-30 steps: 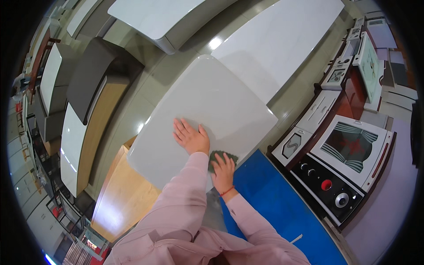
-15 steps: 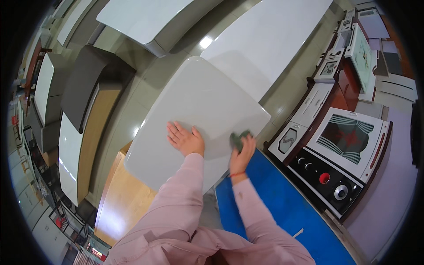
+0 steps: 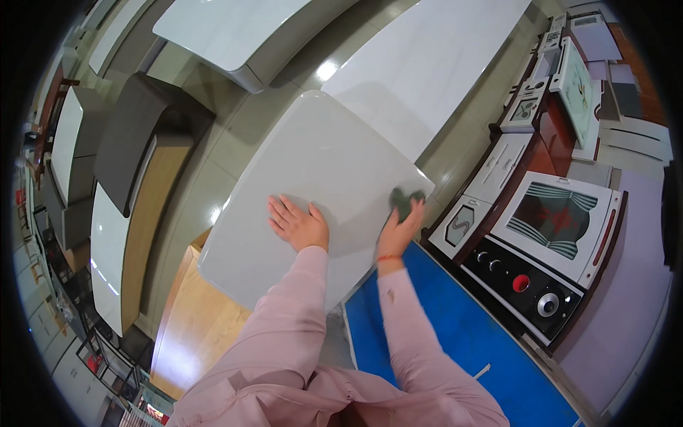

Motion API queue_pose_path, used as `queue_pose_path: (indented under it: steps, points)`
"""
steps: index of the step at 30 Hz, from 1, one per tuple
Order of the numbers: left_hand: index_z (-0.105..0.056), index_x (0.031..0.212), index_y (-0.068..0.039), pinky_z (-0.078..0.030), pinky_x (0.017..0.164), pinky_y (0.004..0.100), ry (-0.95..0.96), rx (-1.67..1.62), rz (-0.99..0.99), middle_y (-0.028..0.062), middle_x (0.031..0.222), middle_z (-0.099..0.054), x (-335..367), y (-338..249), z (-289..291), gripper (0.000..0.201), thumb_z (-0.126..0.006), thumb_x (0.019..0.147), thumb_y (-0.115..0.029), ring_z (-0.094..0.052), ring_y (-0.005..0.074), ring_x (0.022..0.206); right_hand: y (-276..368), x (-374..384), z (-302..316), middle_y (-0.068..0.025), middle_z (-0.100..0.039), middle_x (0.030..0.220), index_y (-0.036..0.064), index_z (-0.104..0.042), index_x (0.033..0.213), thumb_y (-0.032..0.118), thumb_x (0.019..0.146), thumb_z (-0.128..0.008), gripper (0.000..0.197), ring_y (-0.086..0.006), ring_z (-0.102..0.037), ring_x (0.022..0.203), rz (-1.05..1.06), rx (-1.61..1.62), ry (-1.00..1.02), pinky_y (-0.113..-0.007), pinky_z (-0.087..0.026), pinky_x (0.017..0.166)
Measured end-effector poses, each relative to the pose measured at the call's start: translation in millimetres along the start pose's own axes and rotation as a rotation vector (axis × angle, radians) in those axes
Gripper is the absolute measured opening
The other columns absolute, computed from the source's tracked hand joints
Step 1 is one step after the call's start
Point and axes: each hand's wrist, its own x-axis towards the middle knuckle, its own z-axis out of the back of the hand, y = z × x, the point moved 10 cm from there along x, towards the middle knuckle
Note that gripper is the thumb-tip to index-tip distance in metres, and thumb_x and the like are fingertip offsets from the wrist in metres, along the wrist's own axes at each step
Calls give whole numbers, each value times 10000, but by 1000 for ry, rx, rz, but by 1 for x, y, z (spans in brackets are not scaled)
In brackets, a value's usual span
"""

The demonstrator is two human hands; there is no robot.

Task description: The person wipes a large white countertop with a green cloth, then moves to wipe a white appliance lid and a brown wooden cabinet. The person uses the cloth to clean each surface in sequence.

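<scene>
A glossy pale grey tabletop (image 3: 324, 146) with rounded corners lies in front of me. My left hand (image 3: 300, 222) rests flat near its middle, fingers spread, holding nothing. At the right-hand corner of the same top, my right hand (image 3: 400, 226) grips a dark green cloth (image 3: 405, 202) and presses it onto the surface. The cloth bunches out beyond the fingertips, which partly hide it. A red string circles the right wrist, and both arms wear pink sleeves.
A long white table (image 3: 427, 64) adjoins the far edge. A blue surface (image 3: 455, 334) lies at the near right, with a white and dark red cabinet (image 3: 555, 213) beyond it. Light wood (image 3: 203, 320) shows at the near left. Grey and white furniture (image 3: 142, 135) stands farther left.
My right hand has slid the green cloth farther away and to the right, toward the tabletop's corner. My left hand stays in place.
</scene>
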Motion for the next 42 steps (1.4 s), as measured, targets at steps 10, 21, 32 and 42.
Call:
queue_pose_path:
  steps: [10, 21, 32, 42]
  points:
    - [-263, 1554, 40, -89, 1247, 504, 4, -15, -28, 201, 1663, -188, -3, -3, -5, 755, -498, 996, -412, -126, 321, 1556, -4, 87, -8, -258, -463, 1495, -10, -514, 1376, 134, 923, -626, 488, -437, -366, 1430, 5, -53, -72, -515, -258, 1197]
    - [-336, 1525, 35, -126, 1237, 513, -122, -82, -77, 204, 1645, -242, 0, 4, 4, 736, -529, 979, -419, -197, 328, 1537, 49, -189, -10, -213, -407, 1544, 51, -541, 1361, 76, 740, -679, 636, -411, -331, 1457, 291, -114, 445, -569, -196, 1215]
    - [-445, 1437, 36, -215, 1222, 503, 180, -585, -389, 195, 1586, -352, -5, 149, 44, 581, -596, 889, -82, -310, 386, 1469, 132, -87, -74, -159, -515, 1475, 39, -577, 1324, 100, 768, -698, 573, -396, -427, 1388, 633, -40, 464, -531, -300, 1175]
    - [-459, 1429, -1, -229, 1210, 530, -52, -154, -429, 166, 1584, -368, -16, 225, 57, 566, -608, 903, -147, -327, 358, 1465, 168, -221, -90, -119, -569, 1415, 59, -622, 1280, 72, 706, -709, 581, -360, -460, 1363, 637, -5, 612, -555, -336, 1144]
